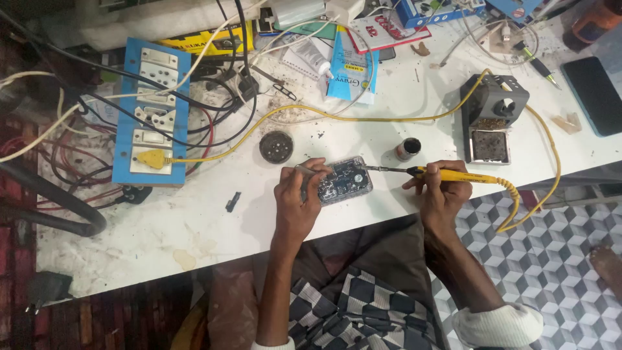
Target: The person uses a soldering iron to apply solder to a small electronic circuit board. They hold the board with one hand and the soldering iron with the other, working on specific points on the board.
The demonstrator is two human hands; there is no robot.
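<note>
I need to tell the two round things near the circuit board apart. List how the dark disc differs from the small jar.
The dark disc lies flat and low, left of the circuit board; the small jar stands upright, to the board's right. The disc is wider and dark all over, with a patterned top; the jar is narrower, with a black top and a pale band around it. Both are round and rest on the white worktable.

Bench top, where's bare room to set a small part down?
Free: the white bench front-left, between the blue socket board and the left hand; also the strip between the circuit box and the iron stand. Crowded: the back edge, packed with cables, tubes and packets, and around the soldering iron in the right hand.
</note>
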